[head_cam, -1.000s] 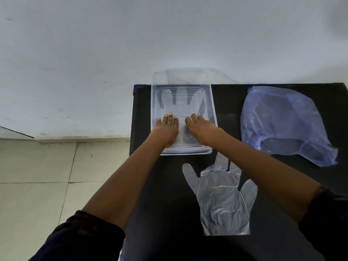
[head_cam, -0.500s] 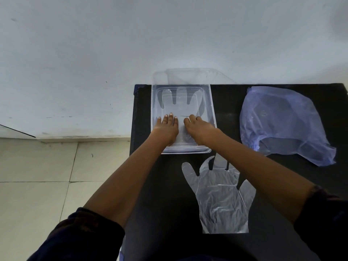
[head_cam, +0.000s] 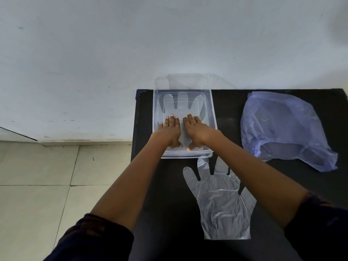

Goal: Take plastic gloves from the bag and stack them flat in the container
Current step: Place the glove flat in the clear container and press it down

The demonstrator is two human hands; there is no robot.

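Both hands lie flat, side by side, inside the clear box [head_cam: 213, 117] on the black table [head_cam: 229, 110]: the left hand [head_cam: 170, 131] and the right hand [head_cam: 196, 129] press on a glove [head_cam: 180, 103] in it. Another glove [head_cam: 222, 204] lies flat near the box. A purple bag [head_cam: 282, 127] sits on the right.

right hand [head_cam: 196, 129] | slid slightly toward left hand [head_cam: 170, 131] | inside container [head_cam: 213, 117]

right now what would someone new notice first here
Both hands, left hand and right hand, press flat on a glove inside the clear container at the black table's far left. Another clear glove lies spread nearer, and a bluish bag sits right.
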